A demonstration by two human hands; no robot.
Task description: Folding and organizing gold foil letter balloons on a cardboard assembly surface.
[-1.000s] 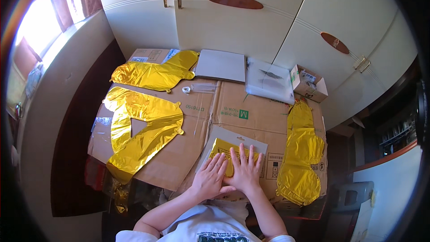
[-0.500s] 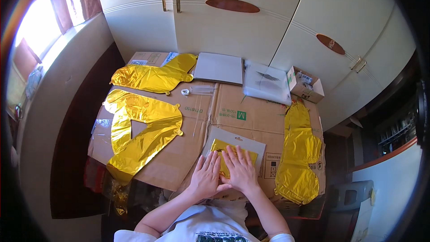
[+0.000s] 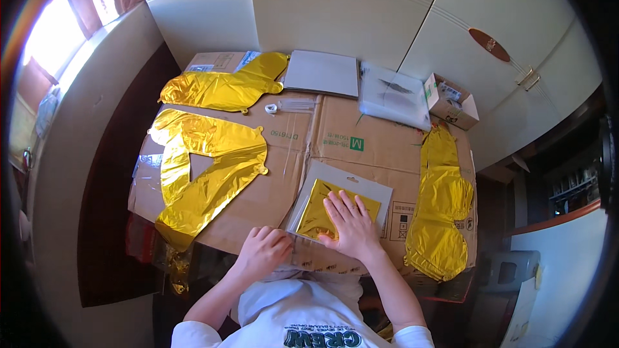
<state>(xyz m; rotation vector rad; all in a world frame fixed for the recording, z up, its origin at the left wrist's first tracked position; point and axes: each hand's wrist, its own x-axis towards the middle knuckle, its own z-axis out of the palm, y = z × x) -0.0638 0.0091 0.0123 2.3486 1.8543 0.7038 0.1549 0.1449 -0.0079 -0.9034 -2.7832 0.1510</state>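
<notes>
My right hand (image 3: 353, 227) lies with fingers spread on a folded gold foil balloon (image 3: 316, 209). The balloon rests against a pale backing card (image 3: 322, 173) with a hang hole, apparently inside a clear plastic sleeve. At the lower left corner of this pack is my left hand (image 3: 263, 252), its fingers curled in. Whatever those fingers may hold is hidden. Flat gold foil balloons lie around: one with a triangular opening (image 3: 219, 148) on the left, another (image 3: 219, 90) behind it, and a wavy-edged one (image 3: 438, 209) on the right.
Flattened cardboard (image 3: 342, 148) covers the table. Toward the back are a stack of pale cards (image 3: 321, 73), clear plastic bags (image 3: 393, 96), a small open box (image 3: 454, 103), a white ribbon roll (image 3: 271, 109) and clear straws (image 3: 298, 105). Cabinets (image 3: 348, 13) stand behind.
My left hand has come off the foil, moving left and toward me, and its fingers have curled. My right hand stays flat on the foil, slightly to the right. The view has shifted.
</notes>
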